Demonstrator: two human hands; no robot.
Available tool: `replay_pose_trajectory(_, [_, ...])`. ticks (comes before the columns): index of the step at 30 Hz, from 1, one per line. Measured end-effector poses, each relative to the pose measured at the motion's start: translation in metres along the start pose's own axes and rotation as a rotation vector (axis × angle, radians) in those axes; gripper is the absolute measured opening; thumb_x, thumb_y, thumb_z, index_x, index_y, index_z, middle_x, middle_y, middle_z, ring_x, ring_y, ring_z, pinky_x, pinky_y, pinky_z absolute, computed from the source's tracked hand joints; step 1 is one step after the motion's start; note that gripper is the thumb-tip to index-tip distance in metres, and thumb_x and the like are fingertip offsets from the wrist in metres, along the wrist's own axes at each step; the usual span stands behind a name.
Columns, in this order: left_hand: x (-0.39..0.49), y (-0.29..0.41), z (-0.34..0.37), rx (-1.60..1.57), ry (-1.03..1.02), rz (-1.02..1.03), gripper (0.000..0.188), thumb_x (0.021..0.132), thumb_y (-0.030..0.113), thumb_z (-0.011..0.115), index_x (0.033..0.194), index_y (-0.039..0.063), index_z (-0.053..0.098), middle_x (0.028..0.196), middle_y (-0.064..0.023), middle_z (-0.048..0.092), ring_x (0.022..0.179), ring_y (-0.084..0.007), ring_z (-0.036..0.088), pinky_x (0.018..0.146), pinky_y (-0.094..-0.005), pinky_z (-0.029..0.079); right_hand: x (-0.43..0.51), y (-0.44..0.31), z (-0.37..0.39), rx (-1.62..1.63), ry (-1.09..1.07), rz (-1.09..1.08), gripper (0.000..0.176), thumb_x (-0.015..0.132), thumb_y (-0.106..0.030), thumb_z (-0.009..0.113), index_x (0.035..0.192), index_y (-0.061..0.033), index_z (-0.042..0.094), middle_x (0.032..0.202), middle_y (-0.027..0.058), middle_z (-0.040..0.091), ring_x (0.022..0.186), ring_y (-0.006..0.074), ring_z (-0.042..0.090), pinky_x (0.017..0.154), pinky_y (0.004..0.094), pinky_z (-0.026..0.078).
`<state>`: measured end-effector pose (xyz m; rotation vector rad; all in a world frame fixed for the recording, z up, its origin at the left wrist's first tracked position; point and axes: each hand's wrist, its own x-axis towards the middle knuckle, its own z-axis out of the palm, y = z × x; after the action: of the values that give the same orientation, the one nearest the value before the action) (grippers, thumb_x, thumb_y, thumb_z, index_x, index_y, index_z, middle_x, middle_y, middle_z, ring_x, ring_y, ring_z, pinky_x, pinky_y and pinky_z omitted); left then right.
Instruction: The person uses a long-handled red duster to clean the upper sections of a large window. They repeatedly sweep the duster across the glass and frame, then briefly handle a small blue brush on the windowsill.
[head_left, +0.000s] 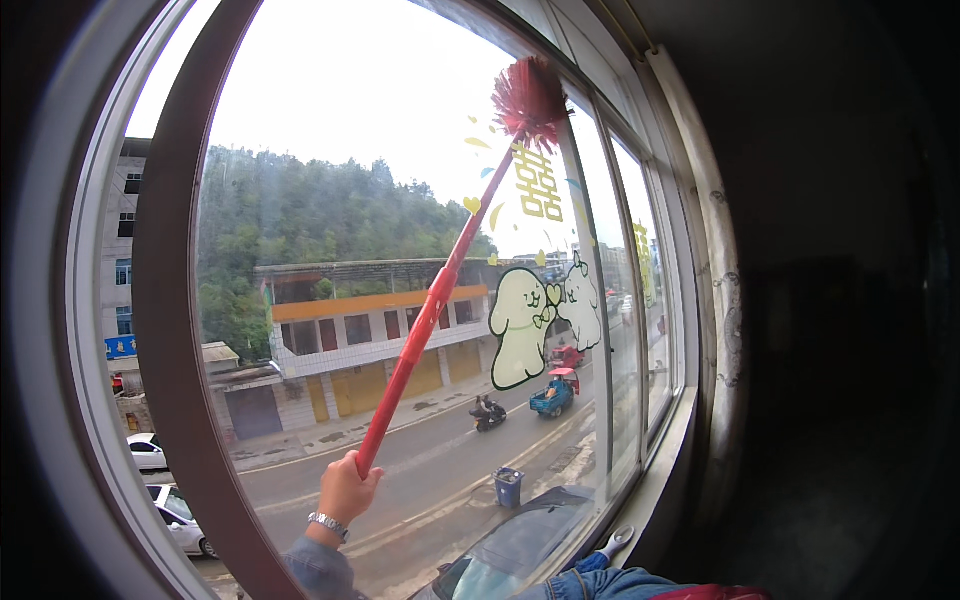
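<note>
My left hand (349, 487), with a silver metal band at its wrist and a grey-blue sleeve, grips the lower end of a long red telescopic pole (420, 330). The pole slants up to the right and ends in a round red bristle brush head (529, 101) near the upper corner of the window glass. Hand and pole appear beyond the pane, on its outer side. Two cartoon dog stickers (519, 330) and a yellow character decal (538, 187) sit right of the pole. My right hand is out of view; denim clothing (622, 583) shows at the bottom.
A brown frame upright (176, 300) curves down the left. The sill (667, 457) at right holds a small white-and-blue item (616, 541), its kind unclear. A patterned curtain (726, 322) hangs beside it. Far below lies a road (420, 457) with vehicles and a blue bin (508, 487).
</note>
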<state>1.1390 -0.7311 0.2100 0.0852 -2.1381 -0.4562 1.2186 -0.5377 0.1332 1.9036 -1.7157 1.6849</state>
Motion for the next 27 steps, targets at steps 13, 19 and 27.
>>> replay_pose_trajectory(13, [-0.141,-0.15,0.074,-0.061,0.01,-0.274,0.029,0.071,0.027,0.078,0.075,0.003,0.062,0.057,-0.0123,0.058,0.052,-0.0269,0.058,0.053,-0.0374,0.044,0.001,0.0,-0.009,0.003,-0.001,0.001,0.047,0.081,-0.015,0.067,0.125,-0.0056,0.052,0.087,0.0167,0.061,0.071,0.0326,0.063,0.059,0.0415,0.05])
replay_pose_trajectory(19, [-0.095,-0.093,0.076,-0.294,0.028,-0.188,0.031,0.072,0.026,0.079,0.076,0.0,0.061,0.055,-0.0095,0.054,0.049,-0.0163,0.048,0.052,-0.0335,0.042,0.005,0.007,-0.011,0.033,-0.06,-0.012,0.047,0.081,-0.014,0.067,0.125,-0.0055,0.052,0.086,0.0168,0.061,0.071,0.0326,0.063,0.059,0.0414,0.05])
replay_pose_trajectory(27, [-0.075,-0.059,0.025,-0.49,0.193,-0.272,0.028,0.077,0.023,0.077,0.08,0.0,0.061,0.059,-0.0016,0.055,0.055,-0.0091,0.048,0.051,-0.0291,0.041,0.011,-0.005,0.003,0.12,-0.253,-0.107,0.046,0.081,-0.013,0.066,0.125,-0.0054,0.052,0.086,0.0168,0.061,0.071,0.0326,0.063,0.059,0.0413,0.05])
